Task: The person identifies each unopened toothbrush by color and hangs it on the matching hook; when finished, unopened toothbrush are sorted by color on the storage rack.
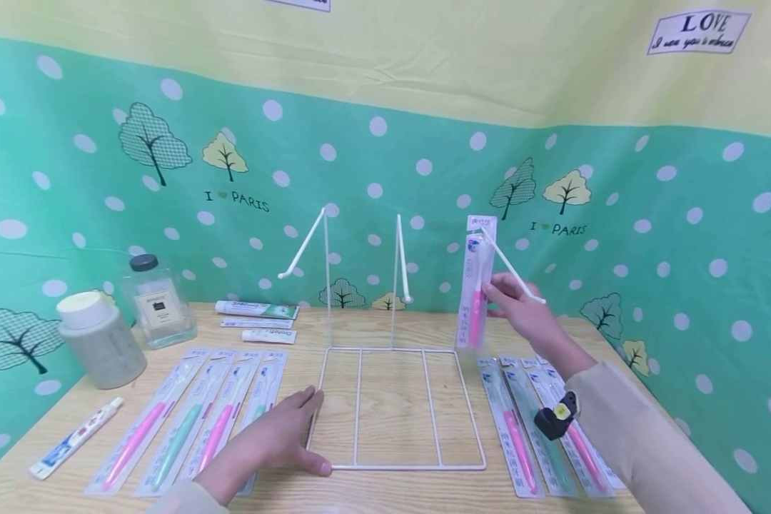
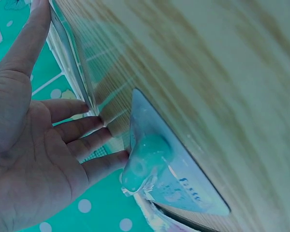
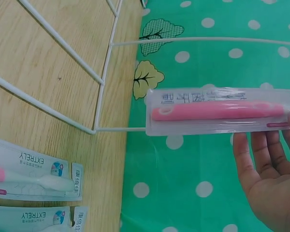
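Note:
A white wire display rack [image 1: 407, 468] stands on the table, with three uprights that end in slanted hooks. My left hand [image 1: 285, 435] rests on the left side of its base, fingers extended along the wire and thumb at the front corner. With my right hand [image 1: 530, 314] I hold a packaged pink toothbrush [image 1: 472, 293] by its right edge, upright at the right hook [image 1: 512, 265]. The top of the pack overlaps the inner end of that hook. In the right wrist view, the fingers lie along the lower edge of the pack [image 3: 212, 112]. The other two hooks hold nothing.
Several packaged toothbrushes [image 1: 178, 435] lie in a row left of the rack, and another row [image 1: 517, 442] lies to its right. Toothpaste boxes and tubes [image 1: 257, 309], a grey bottle [image 1: 103, 346] and a glass bottle [image 1: 158, 303] stand or lie at the left. A dotted curtain [image 1: 385, 157] hangs behind.

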Demonstrator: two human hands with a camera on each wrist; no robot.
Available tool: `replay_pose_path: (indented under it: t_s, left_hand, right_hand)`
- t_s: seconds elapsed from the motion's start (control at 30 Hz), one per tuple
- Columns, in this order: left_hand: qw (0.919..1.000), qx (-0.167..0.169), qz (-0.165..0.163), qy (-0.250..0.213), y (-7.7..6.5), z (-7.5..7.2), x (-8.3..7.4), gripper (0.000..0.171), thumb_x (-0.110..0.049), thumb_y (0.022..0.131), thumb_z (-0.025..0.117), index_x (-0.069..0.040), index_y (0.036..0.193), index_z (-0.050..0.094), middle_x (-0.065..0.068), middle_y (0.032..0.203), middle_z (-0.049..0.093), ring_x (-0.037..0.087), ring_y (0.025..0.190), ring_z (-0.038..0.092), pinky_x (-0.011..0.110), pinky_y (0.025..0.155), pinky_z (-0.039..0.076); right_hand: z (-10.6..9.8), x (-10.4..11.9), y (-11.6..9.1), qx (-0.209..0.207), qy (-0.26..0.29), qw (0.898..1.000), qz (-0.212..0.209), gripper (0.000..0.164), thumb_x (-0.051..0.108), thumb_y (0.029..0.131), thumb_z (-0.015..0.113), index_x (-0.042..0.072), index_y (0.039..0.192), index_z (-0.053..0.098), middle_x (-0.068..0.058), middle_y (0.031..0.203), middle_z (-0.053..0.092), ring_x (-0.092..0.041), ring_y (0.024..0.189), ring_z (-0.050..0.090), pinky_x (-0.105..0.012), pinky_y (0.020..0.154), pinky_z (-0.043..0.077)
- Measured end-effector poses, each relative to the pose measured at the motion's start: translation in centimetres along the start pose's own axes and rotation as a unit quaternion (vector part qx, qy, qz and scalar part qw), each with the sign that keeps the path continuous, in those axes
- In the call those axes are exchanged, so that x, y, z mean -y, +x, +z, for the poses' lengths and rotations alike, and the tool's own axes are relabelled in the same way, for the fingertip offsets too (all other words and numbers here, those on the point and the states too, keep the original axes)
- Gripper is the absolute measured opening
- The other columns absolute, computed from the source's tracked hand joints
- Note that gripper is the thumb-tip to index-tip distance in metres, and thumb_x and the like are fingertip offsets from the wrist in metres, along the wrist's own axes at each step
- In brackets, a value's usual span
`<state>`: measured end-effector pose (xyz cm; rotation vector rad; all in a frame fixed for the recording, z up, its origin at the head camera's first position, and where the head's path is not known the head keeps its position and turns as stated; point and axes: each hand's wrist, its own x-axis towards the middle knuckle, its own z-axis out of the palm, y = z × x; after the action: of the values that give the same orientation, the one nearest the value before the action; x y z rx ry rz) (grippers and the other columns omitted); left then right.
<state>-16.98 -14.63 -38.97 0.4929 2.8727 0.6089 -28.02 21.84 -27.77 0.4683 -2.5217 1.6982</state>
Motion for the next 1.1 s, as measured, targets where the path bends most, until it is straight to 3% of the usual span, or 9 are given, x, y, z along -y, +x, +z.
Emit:
replay_pose_path:
  t_s: [0.27,0.67,0.93,1.1]
  left_hand:
    - [1.0000,0.002,0.005,-0.005,0.1,0.2,0.0,0.117,-0.063,0.050,0.072,0.006,0.137,0.033,0.027,0.141,0.028,0.043,0.126,0.030,0.053,0.100,0.030]
    - [1.0000,-0.005,0.003,-0.004,0.3,0.2,0.0,0.119,-0.064,0.048,0.072,0.005,0.137,0.033,0.026,0.141,0.027,0.043,0.127,0.028,0.054,0.102,0.027]
    - [1.0000,-0.003,0.004,-0.005,0.3,0.2,0.1,0.119,-0.064,0.048,0.072,0.005,0.137,0.032,0.027,0.141,0.027,0.044,0.127,0.028,0.054,0.102,0.026]
    - [0.9999,-0.003,0.004,-0.010,0.1,0.2,0.4,0.118,-0.063,0.049,0.073,0.005,0.137,0.032,0.027,0.141,0.027,0.044,0.126,0.029,0.054,0.101,0.027]
  right_hand:
    - [0.1,-0.7,0.9,0.005,-0.006,1.000,0.004,0.032,0.029,0.094,0.049,0.005,0.113,0.052,-0.013,0.115,0.055,-0.028,0.108,0.051,-0.043,0.087,0.047]
    - [-0.5,-1.0,1.2,-0.028,-0.026,0.999,-0.004,0.037,0.026,0.094,0.049,0.006,0.125,0.049,-0.015,0.119,0.055,-0.029,0.109,0.052,-0.039,0.084,0.050]
    - [-3.6,-1.0,-0.6,-0.076,-0.028,0.997,0.002,0.038,0.023,0.093,0.051,0.003,0.126,0.049,-0.017,0.114,0.052,-0.018,0.097,0.054,-0.038,0.085,0.049]
    - [-6.6,-1.9,-2.9,-0.065,-0.087,0.993,0.033,0.053,0.041,0.090,0.051,0.005,0.129,0.047,-0.012,0.120,0.050,-0.010,0.097,0.056,-0.030,0.083,0.050]
